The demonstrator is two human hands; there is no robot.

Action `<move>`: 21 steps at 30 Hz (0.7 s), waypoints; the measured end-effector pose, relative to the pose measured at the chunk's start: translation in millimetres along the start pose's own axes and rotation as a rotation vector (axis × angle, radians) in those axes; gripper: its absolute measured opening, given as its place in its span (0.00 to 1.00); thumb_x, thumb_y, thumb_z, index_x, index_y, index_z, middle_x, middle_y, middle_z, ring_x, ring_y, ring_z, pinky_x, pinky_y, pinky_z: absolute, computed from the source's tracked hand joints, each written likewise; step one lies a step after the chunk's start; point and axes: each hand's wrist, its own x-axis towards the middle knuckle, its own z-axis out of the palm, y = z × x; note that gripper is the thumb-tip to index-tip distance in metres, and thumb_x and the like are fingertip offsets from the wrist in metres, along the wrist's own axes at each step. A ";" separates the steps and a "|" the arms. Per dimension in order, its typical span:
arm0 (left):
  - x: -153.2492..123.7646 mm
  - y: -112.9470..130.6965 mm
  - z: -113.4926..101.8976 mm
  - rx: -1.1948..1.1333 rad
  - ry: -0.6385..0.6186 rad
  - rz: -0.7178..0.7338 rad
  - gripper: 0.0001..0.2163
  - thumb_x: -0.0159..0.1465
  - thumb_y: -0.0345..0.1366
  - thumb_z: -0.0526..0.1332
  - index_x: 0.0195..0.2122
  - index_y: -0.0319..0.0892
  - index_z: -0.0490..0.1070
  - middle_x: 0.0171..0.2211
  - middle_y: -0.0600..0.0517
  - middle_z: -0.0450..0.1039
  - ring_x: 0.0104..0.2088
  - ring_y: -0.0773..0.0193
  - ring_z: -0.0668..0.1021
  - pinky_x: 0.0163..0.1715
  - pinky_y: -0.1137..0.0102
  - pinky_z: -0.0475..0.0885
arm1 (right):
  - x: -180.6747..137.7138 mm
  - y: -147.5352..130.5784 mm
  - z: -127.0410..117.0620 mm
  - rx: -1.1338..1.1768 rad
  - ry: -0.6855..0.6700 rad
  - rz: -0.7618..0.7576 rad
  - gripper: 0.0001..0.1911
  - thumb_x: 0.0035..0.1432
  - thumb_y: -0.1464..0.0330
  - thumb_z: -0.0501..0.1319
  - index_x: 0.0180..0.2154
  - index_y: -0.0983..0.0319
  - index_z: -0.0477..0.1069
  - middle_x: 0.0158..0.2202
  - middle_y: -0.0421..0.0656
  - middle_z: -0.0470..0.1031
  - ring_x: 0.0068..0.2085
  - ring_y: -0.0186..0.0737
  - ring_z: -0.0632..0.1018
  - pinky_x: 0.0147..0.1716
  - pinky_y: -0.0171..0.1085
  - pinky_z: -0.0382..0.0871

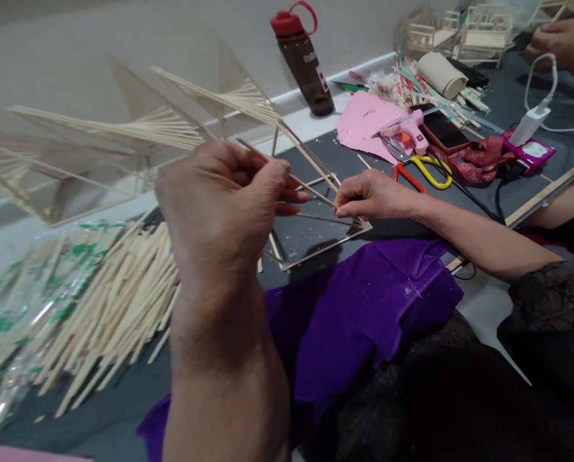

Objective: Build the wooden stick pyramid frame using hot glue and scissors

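My left hand (pixel 229 192) is raised in the middle of the view, thumb and fingers pinching a thin wooden stick (pixel 311 188). The stick slants down to the right, where the fingertips of my right hand (pixel 371 196) close on its other end. Behind and below both hands is a frame of glued wooden sticks (pixel 328 252), its square base lying on the dark table. A fan of sticks (pixel 229 101) twists out from the frame toward the upper left. My left hand hides part of the frame.
Loose sticks (pixel 123 301) lie at left beside plastic wrappers (pixel 27 301). A purple cloth (pixel 354 308) covers the near edge. Behind are a bottle (pixel 306 70), scissors (pixel 431 170), a pink glue gun (pixel 415 131) and a phone (pixel 443 128). Another person's hand (pixel 564 45) works at upper right.
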 end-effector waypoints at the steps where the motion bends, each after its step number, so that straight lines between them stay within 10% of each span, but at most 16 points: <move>1: 0.1 0.2 -0.1 -0.004 -0.002 -0.006 0.03 0.48 0.33 0.61 0.22 0.40 0.71 0.17 0.55 0.74 0.18 0.66 0.79 0.14 0.76 0.75 | 0.0 -0.6 -0.2 0.001 -0.001 0.009 0.04 0.60 0.74 0.61 0.32 0.68 0.73 0.24 0.35 0.69 0.23 0.23 0.68 0.26 0.28 0.62; 21: 2.8 -1.5 -2.7 -0.049 -0.061 -0.081 0.04 0.50 0.32 0.63 0.22 0.41 0.69 0.18 0.52 0.75 0.19 0.63 0.80 0.14 0.74 0.75 | -13.6 -1.1 -37.9 -0.213 0.094 0.154 0.09 0.57 0.71 0.65 0.39 0.68 0.80 0.31 0.42 0.78 0.29 0.30 0.73 0.31 0.32 0.65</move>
